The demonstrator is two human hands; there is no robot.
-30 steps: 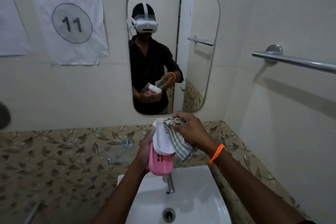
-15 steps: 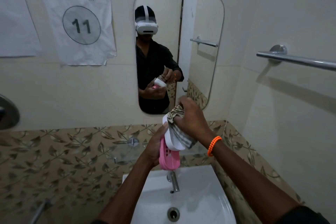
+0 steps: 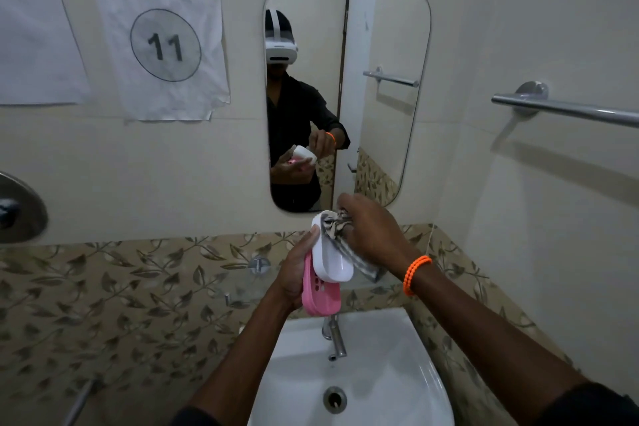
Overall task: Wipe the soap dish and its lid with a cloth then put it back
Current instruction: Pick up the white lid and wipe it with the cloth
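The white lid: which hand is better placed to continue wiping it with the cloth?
Right. The right hand already grips the cloth against the white lid, while the left hand is occupied holding lid and pink dish.

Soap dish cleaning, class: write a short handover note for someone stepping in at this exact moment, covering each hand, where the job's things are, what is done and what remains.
Left hand: grips the pink soap dish and the white lid together, held upright above the white sink.
Right hand: holds the striped cloth bunched against the lid's upper end; the cloth's tail hangs down behind the lid.
Done: wiping of the lid is under way.
Left: finish the lid, wipe the pink dish if not already wiped (cannot tell from here), then put both back. Their resting place is not evident in this view.
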